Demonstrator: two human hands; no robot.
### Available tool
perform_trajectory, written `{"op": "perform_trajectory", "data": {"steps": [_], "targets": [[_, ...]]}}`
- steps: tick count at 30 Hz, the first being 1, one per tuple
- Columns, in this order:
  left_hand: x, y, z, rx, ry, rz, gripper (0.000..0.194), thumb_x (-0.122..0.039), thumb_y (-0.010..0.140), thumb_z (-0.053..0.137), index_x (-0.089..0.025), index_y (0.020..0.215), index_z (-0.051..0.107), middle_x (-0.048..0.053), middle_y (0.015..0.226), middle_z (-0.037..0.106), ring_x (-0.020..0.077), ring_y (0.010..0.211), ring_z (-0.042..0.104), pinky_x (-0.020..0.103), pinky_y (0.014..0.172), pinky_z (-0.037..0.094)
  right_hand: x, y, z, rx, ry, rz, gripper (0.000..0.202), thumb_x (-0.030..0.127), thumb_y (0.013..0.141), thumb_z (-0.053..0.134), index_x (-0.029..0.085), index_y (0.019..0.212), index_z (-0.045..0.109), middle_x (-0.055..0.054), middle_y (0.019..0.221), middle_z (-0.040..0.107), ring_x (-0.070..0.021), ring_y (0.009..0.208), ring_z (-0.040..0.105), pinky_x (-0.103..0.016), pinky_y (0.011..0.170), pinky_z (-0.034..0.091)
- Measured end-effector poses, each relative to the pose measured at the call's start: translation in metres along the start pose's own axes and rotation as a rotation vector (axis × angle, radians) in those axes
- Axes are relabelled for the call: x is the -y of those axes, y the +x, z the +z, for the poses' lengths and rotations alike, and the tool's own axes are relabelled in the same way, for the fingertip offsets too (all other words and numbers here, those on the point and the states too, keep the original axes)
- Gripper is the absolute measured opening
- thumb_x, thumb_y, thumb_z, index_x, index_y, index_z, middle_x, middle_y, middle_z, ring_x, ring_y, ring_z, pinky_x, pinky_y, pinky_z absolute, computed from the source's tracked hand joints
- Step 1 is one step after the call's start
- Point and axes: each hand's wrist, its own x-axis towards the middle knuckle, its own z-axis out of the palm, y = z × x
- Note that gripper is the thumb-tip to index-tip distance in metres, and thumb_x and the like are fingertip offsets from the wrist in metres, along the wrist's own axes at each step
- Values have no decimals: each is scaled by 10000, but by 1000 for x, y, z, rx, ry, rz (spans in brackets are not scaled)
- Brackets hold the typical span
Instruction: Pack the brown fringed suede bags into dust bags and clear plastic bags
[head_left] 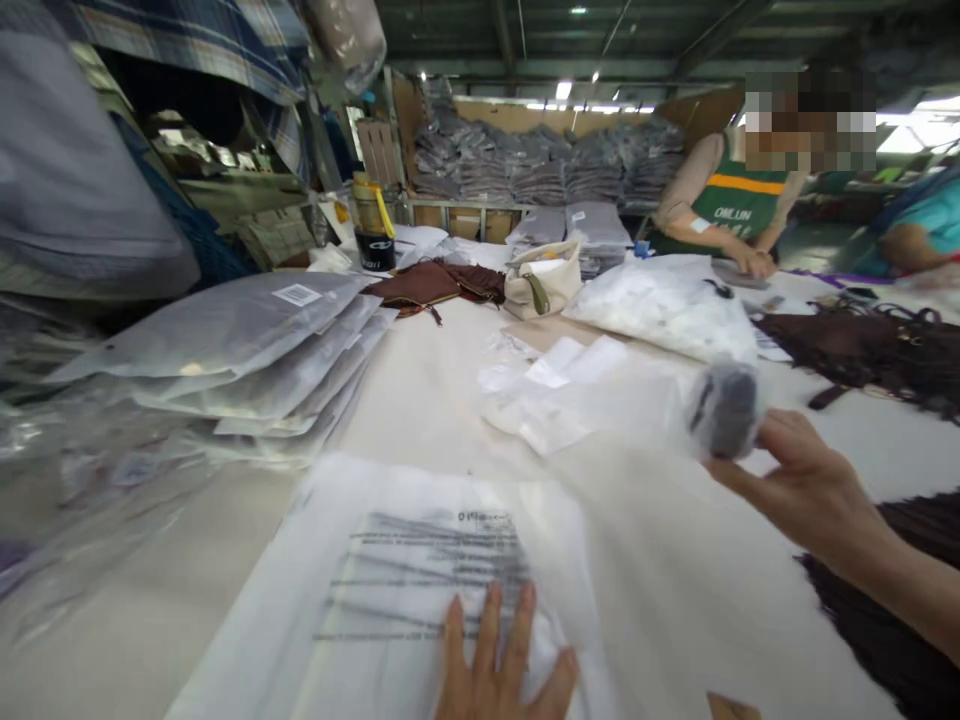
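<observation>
Left hand (pixel 499 665) flat, fingers (pixel 491 625) spread, pressing printed poly bag (pixel 420 570) onto surface (pixel 420 390). Right hand (pixel 806 480) pinches blurred dark roll (pixel 726 408) in clear film, above bag's far right corner. Bagged-garment stack (pixel 247 350) lies left.

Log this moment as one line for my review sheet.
left hand: flat on clear printed bag | right hand: pinching lifted bag edge | left: stack of bagged garments

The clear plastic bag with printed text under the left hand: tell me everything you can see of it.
The clear plastic bag with grey printed text lies flat on the pale table, nearest the camera. It looks thin, glossy and empty, with lines of blurred print in the middle. The left hand presses on its near edge, fingers spread. The right hand lifts its far right corner.
</observation>
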Motion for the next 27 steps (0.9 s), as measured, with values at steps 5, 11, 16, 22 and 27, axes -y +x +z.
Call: {"op": "perform_trajectory", "data": {"steps": [5, 11, 16, 22, 27], "targets": [[3, 39, -30, 393, -303, 91, 438, -556, 767, 547, -248, 1078, 557, 163, 1338, 451, 395, 1224, 402, 694, 945, 275, 70, -42, -28, 73, -108, -473, 99, 168, 698, 513, 242, 765, 517, -47, 788, 571, -224, 833, 491, -356, 736, 387], [8, 51, -44, 503, -420, 55, 496, -558, 811, 474, -194, 1149, 483, 122, 1336, 454, 300, 1309, 296, 542, 1061, 254, 90, -59, 40, 553, -305, -323, 280, 22, 676, 438, 164, 839, 615, -102, 950, 620, -250, 925, 512, -384, 794, 376], [11, 40, -39, 345, -364, 129, 373, -466, 841, 476, -196, 1097, 497, 75, 1307, 488, 295, 1292, 323, 539, 1054, 275, 80, -80, 39, 494, -263, -204, 527, -67, 673, 348, 130, 1107, 573, -139, 1206, 546, -255, 1106, 471, -377, 878, 396], [35, 46, -43, -32, 2, -282, 340, -184, 835, 465, -150, 1173, 484, 153, 1260, 515, 297, 1109, 513, 456, 884, 440, 79, -103, 12, 634, -225, -41, 526, -23, 696, 361, 110, 1172, 544, -155, 1255, 511, -246, 1134, 492, -371, 911, 435], [65, 107, -58, 257, -181, -742, 727, -483, 817, 477, -57, 1352, 229, 232, 1277, 457, 316, 1067, 544, 412, 834, 452, 78, -130, 32, 591, -233, -51, 460, 92, 795, 381, 110, 1238, 505, -157, 1265, 530, -230, 1116, 534, -362, 909, 461]]}}
